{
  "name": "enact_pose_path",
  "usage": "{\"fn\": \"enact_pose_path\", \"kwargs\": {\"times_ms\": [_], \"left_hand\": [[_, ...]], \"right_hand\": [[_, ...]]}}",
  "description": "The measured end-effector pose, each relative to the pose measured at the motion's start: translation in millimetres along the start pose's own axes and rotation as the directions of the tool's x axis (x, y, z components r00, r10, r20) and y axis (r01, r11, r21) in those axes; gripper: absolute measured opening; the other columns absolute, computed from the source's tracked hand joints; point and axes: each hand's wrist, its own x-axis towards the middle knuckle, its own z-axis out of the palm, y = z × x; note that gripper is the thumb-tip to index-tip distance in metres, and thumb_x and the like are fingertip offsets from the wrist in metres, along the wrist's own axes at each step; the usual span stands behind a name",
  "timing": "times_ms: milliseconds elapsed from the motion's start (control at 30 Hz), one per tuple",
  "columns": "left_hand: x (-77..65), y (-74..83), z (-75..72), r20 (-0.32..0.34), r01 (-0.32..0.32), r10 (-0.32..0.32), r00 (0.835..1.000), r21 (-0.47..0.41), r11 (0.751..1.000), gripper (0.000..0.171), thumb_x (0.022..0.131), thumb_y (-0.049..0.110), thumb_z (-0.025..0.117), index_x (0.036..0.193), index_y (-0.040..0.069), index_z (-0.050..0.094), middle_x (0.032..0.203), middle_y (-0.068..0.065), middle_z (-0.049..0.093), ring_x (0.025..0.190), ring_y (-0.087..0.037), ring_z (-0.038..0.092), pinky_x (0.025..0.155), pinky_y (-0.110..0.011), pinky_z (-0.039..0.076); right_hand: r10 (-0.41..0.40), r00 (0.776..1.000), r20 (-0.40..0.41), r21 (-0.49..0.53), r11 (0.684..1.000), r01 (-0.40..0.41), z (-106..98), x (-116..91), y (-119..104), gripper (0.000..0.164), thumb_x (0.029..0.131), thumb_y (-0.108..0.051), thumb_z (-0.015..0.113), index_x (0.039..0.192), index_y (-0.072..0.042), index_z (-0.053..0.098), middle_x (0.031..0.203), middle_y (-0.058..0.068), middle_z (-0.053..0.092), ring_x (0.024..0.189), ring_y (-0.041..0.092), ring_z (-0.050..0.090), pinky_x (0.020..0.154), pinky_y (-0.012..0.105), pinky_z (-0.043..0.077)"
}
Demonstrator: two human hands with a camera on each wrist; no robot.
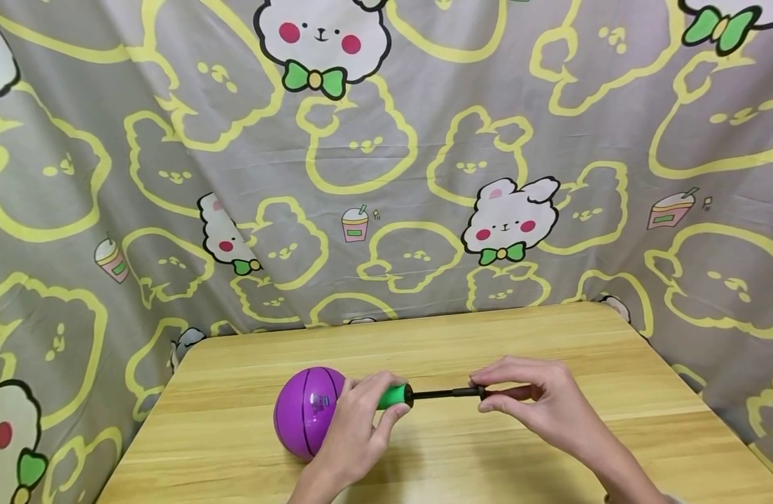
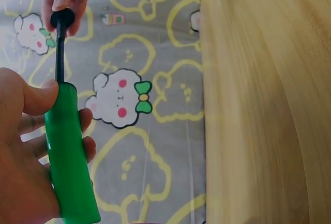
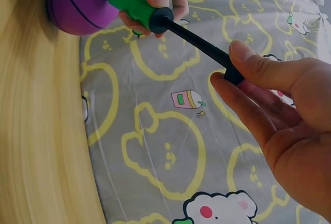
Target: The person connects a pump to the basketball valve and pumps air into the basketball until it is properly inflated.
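Note:
My left hand (image 1: 360, 423) grips the green barrel (image 2: 72, 151) of a hand pump, fingers and thumb wrapped round it. A black rod (image 3: 199, 42) is drawn out of the barrel's black-capped end toward the right. At the rod's far end, my right hand (image 1: 550, 400) pinches the black end piece (image 3: 233, 75) between thumb and fingers. Beside the left hand sits a purple ball (image 1: 301, 413) with black lines, partly hidden by that hand in the head view. The barrel's narrow far end overlaps the ball in the right wrist view.
Beneath the hands is a wooden table (image 1: 248, 364) with rounded back corners. A grey curtain (image 1: 386, 210) with yellow outlines and white cartoon animals hangs behind it and along both sides.

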Motion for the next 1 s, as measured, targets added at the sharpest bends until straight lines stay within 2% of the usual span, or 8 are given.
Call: {"fn": "enact_pose_path", "kwargs": {"times_ms": [700,1000], "left_hand": [[-1.4,3.9,5.2,-0.006,-0.042,0.042,0.999,0.026,0.999,0.014,0.099,0.029,0.068,0.11,0.021,0.065,0.1,0.016,0.067,0.092,0.0,0.062,0.084,-0.037,0.04],[-2.4,7.2,7.5,0.028,-0.03,0.029,0.999,0.029,0.999,0.015,0.101,0.031,0.065,0.112,0.021,0.065,0.101,0.016,0.066,0.095,0.0,0.062,0.084,-0.036,0.039]], "right_hand": [[-0.034,0.999,0.001,-0.017,0.999,0.034,16,1,5,0.029,0.079,0.001,0.085,0.107,-0.007,0.078,0.104,0.005,0.076,0.092,0.017,0.075,0.066,0.033,0.059],[-0.02,1.0,-0.009,-0.009,1.0,0.019,25,1,7,0.034,0.077,0.006,0.085,0.106,-0.011,0.079,0.103,0.003,0.077,0.092,0.017,0.075,0.065,0.032,0.059]]}}
